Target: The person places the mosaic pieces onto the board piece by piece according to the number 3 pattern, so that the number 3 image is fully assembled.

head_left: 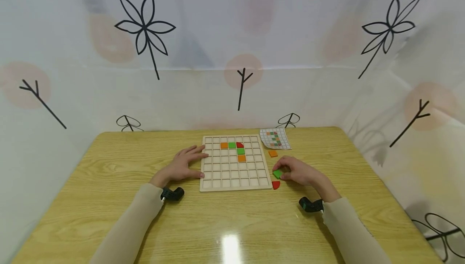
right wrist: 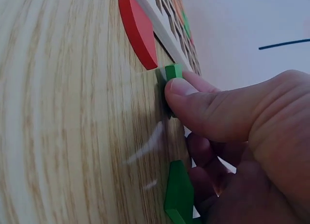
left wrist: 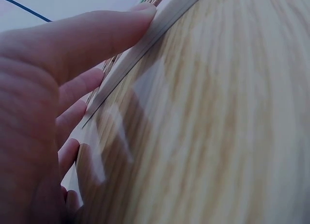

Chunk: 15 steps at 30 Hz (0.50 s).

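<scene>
A wooden grid board (head_left: pixel 232 172) lies on the table. Its upper part holds an orange tile (head_left: pixel 224 145), a green tile (head_left: pixel 231 145), a red rounded tile (head_left: pixel 240 145), and below that another green and an orange tile (head_left: pixel 241 158). My left hand (head_left: pixel 179 167) has its fingers spread, thumb and fingertips at the board's left edge. Just off the right edge, my right hand (head_left: pixel 299 172) pinches a green tile (right wrist: pixel 173 71) between thumb and finger. A red quarter-round tile (head_left: pixel 276 185) lies nearby. Another green piece (right wrist: pixel 179 192) shows under the curled fingers in the right wrist view.
Beyond the right hand lies a loose orange tile (head_left: pixel 273 154). A paper sheet (head_left: pixel 285 145) with a printed coloured grid pattern sits by the board's top right corner. A patterned cloth (head_left: pixel 203 98) hangs behind the wood-grain table (head_left: pixel 218 215).
</scene>
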{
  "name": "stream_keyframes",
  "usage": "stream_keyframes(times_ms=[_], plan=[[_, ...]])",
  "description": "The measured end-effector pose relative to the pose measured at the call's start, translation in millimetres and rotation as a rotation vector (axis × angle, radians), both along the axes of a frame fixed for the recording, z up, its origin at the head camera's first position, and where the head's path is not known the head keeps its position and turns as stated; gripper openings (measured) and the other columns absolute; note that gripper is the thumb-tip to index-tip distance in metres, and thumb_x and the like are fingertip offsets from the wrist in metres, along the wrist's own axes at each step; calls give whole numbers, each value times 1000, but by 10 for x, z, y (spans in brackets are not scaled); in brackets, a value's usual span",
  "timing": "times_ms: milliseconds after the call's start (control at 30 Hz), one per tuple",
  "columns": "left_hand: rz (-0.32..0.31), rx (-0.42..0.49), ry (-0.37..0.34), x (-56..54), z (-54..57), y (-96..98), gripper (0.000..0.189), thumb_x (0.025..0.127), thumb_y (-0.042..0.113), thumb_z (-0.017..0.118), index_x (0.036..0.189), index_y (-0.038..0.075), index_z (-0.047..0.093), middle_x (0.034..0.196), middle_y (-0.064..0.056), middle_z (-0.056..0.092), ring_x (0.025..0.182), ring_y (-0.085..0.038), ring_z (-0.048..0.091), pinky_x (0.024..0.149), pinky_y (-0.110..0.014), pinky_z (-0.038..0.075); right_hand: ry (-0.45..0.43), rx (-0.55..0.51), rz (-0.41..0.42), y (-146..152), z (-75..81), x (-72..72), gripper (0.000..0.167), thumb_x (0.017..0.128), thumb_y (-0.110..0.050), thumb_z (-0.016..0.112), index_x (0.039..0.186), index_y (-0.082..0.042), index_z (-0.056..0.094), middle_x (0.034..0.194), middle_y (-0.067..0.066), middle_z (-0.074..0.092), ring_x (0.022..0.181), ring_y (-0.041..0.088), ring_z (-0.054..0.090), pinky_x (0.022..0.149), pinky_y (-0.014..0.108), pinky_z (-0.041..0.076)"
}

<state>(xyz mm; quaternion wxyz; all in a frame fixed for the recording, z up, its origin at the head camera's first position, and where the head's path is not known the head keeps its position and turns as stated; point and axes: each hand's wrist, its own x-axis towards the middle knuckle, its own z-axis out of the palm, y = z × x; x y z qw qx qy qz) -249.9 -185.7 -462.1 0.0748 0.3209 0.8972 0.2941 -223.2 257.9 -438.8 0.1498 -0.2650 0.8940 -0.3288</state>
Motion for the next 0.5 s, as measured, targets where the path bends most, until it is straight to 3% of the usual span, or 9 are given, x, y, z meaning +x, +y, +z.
stream_keyframes(times_ms=[300,500], plan=[[2,1,1,-11,-5,7,72,87,43,75,148,15,51,163,-6,26,150,-36,12,113,-66,7,-9,-21,-66,-6,17,44,20,96,-1,63,115,-5,64,116,8,61,109,26,54,97,50,42],[-1,4,-4,-10,-15,0,72,87,43,75,148,14,50,163,-7,26,150,-36,11,112,-67,7,14,-35,-81,-30,40,54,19,96,-2,63,115,-3,64,115,9,61,107,27,55,95,50,43]])
